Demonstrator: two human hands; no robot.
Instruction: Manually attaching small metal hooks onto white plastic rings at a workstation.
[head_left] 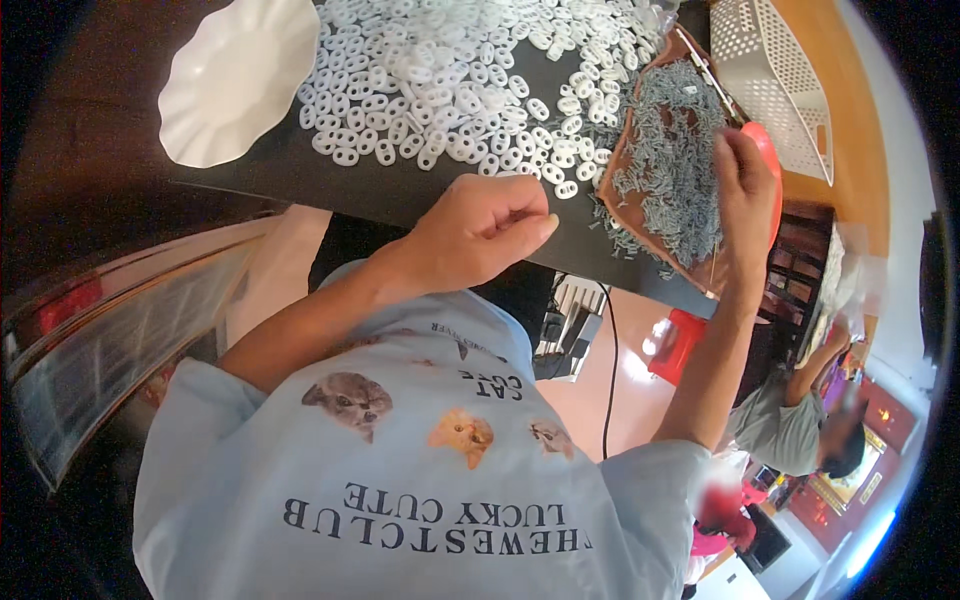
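Observation:
My left hand [482, 232] is closed at the near edge of the dark table [380, 195], thumb pressed against the curled fingers; whatever it holds, if anything, is hidden. Just beyond it spreads a large heap of small white oval plastic pieces [430, 85], each with two holes. My right hand [745, 185] is over the right side of a pile of small grey screws [665, 150], its fingers bent together. Any screw between those fingertips is too small to make out. The screws lie on a brown tray-like sheet [628, 165], with some scattered past its edge.
A white scalloped dish [235, 85] sits at the far left of the table. A white perforated basket [775, 80] stands at the far right, near a red rounded object [768, 150]. Below the table is a red stool-like item [680, 345]. Other people [790, 430] are at the lower right.

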